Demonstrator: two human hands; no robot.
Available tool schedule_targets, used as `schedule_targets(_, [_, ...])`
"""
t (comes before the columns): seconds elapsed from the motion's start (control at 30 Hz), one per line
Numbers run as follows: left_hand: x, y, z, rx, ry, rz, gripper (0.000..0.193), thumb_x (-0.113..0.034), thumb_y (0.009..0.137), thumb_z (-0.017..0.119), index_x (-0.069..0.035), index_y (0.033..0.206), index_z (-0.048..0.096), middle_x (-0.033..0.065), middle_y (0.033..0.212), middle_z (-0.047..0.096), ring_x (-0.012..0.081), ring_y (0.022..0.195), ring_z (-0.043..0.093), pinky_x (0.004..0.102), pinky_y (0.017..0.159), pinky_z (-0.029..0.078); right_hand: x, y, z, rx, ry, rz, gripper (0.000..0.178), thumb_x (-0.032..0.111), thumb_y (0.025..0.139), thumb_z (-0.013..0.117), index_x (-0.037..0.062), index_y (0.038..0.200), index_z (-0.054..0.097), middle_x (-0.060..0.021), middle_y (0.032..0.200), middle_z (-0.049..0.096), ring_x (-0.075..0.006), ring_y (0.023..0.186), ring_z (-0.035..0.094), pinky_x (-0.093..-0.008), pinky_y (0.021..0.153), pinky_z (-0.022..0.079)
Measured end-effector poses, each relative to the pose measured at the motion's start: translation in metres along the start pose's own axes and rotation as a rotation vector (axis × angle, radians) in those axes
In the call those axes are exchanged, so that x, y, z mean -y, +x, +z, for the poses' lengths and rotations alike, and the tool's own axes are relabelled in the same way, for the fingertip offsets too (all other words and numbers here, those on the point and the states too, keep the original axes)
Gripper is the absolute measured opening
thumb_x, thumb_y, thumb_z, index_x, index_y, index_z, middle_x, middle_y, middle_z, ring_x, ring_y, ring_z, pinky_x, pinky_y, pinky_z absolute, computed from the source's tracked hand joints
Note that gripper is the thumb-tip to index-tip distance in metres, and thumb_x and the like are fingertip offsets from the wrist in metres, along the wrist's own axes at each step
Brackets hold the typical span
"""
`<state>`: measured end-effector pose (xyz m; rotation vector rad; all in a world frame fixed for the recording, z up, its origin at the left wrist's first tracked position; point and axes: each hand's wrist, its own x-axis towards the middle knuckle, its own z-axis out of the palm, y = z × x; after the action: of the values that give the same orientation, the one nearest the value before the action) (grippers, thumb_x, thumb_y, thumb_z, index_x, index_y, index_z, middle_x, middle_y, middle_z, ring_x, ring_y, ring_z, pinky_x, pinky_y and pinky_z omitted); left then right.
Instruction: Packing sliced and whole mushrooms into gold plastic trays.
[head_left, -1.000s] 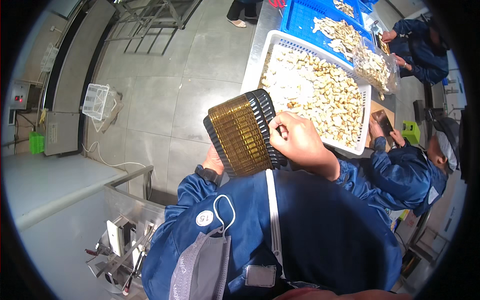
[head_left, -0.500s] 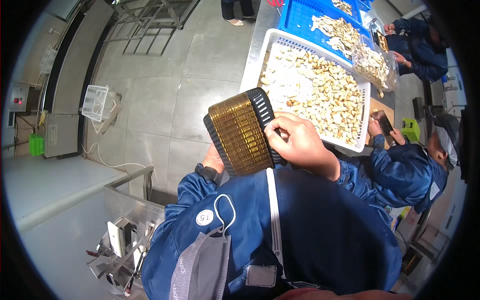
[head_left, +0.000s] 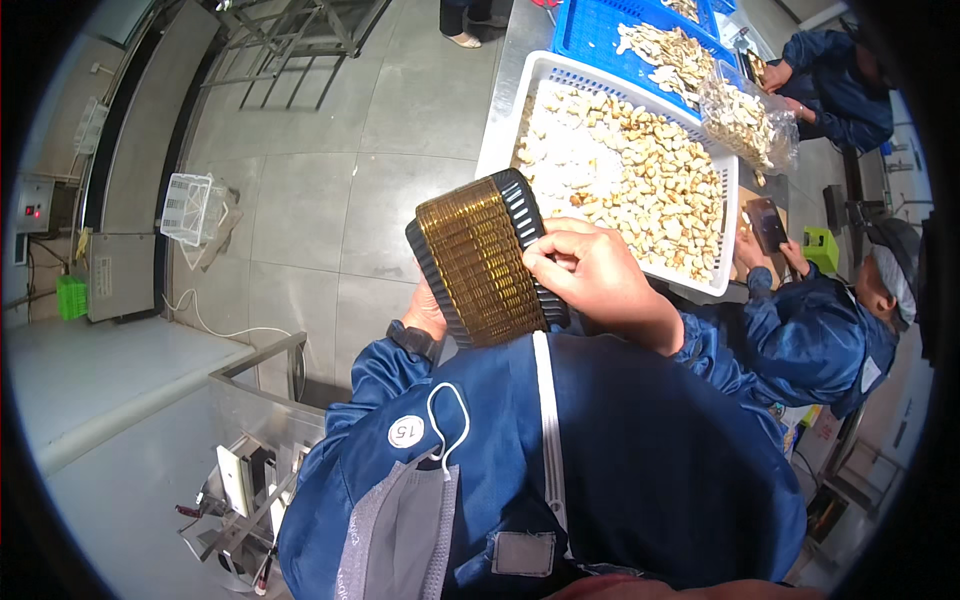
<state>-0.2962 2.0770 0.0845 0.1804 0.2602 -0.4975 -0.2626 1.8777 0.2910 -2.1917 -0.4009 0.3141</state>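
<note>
In front of my chest I hold a tall stack of nested plastic trays [head_left: 478, 262], gold along the ribbed middle and black along the rims. My left hand [head_left: 427, 308] grips it from the left and below; most of its fingers are hidden behind the trays. On the other side, my right hand [head_left: 597, 272] has its thumb and bent fingers closed at the black rims. Just beyond it stands a white crate [head_left: 729, 210] with a layer of pale and brown cut pieces, apparently mushrooms.
Blue crates [head_left: 583, 32] with more slices and a clear bag of slices [head_left: 748, 125] lie farther along the metal table. At right, one co-worker holds a dark phone [head_left: 767, 225]; another works beyond. A white basket [head_left: 187, 208] sits on the floor, a metal cart [head_left: 270, 420] at lower left.
My hands and the tray stack have barely moved; the whole view has shifted slightly. The co-worker's phone at right has turned a little more upright.
</note>
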Motion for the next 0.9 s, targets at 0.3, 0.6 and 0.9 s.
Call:
schedule_targets(0.3, [0.000, 0.001, 0.001, 0.003, 0.014, 0.007, 0.058, -0.044, 0.098, 0.055, -0.008, 0.143, 0.049, 0.0140, 0.136, 0.059, 0.0284, 0.120, 0.061, 0.0450, 0.102, 0.053, 0.001, 0.003, -0.003, 0.047, -0.024, 0.022, 0.016, 0.012, 0.091, 0.071, -0.0034, 0.094, 0.073, -0.0094, 0.087, 0.065, -0.0155, 0.070, 0.060, -0.0289, 0.062, 0.046])
schedule_targets(0.6, [-0.001, -0.002, 0.004, 0.065, 0.094, 0.003, 0.087, -0.059, 0.083, 0.070, -0.008, 0.148, 0.044, 0.0133, 0.144, 0.054, 0.0298, 0.130, 0.054, 0.0489, 0.111, 0.046, 0.001, 0.003, 0.000, 0.034, 0.025, 0.012, 0.014, 0.010, 0.088, 0.072, -0.0032, 0.093, 0.073, -0.0066, 0.082, 0.061, -0.0111, 0.064, 0.054, -0.0264, 0.057, 0.042])
schedule_targets(0.9, [0.002, -0.002, -0.004, 0.022, 0.024, 0.024, 0.048, -0.035, 0.105, 0.048, -0.007, 0.144, 0.048, 0.0151, 0.135, 0.060, 0.0288, 0.120, 0.062, 0.0449, 0.103, 0.053, 0.002, 0.000, 0.000, 0.011, 0.032, 0.075, 0.008, 0.004, 0.083, 0.068, -0.0009, 0.087, 0.071, -0.0054, 0.078, 0.060, -0.0100, 0.062, 0.051, -0.0262, 0.055, 0.040])
